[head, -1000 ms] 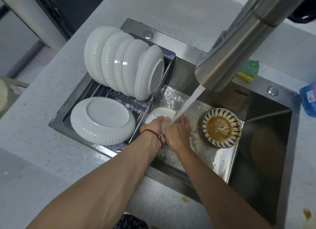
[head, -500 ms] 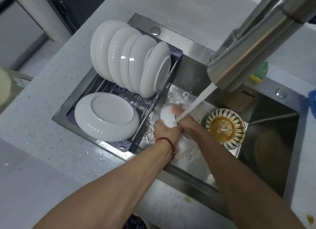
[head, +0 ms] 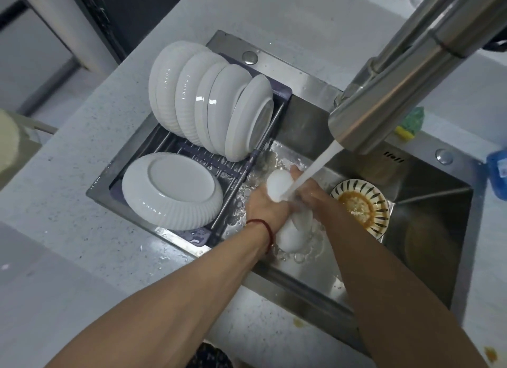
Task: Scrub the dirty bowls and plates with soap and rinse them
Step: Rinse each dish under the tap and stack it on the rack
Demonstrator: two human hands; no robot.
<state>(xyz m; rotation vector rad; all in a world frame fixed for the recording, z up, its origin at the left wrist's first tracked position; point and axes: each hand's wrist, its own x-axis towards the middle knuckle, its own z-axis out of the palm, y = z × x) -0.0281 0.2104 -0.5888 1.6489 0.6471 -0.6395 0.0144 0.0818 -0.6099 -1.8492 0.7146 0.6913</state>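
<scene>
White plate, tipped up on its edge so it shows as a narrow white shape, sits under the running water in the middle of the steel sink, held between both hands. The left hand grips it from the left side, fingers curled round the rim, a red string at the wrist. The right hand holds the right side, with fingertips showing past the far edge; how tightly it grips is partly hidden by the stream. Water pours from the large steel faucet at upper right straight onto the top of the plate, and suds and splashes lie on the sink floor around it. A second ago the plate lay nearly flat under the hands; it is now turned upright into the stream, which suggests that scrubbing is over for this piece and rinsing is under way. To the left, a drying rack over the sink carries five white dishes standing in a row at the far side and one white dish lying upside down at the near side. Right of the hands rests a striped bowl, its inside coated in orange-brown residue, seemingly the last dirty piece. A green and yellow sponge lies on the table behind the faucet.
</scene>
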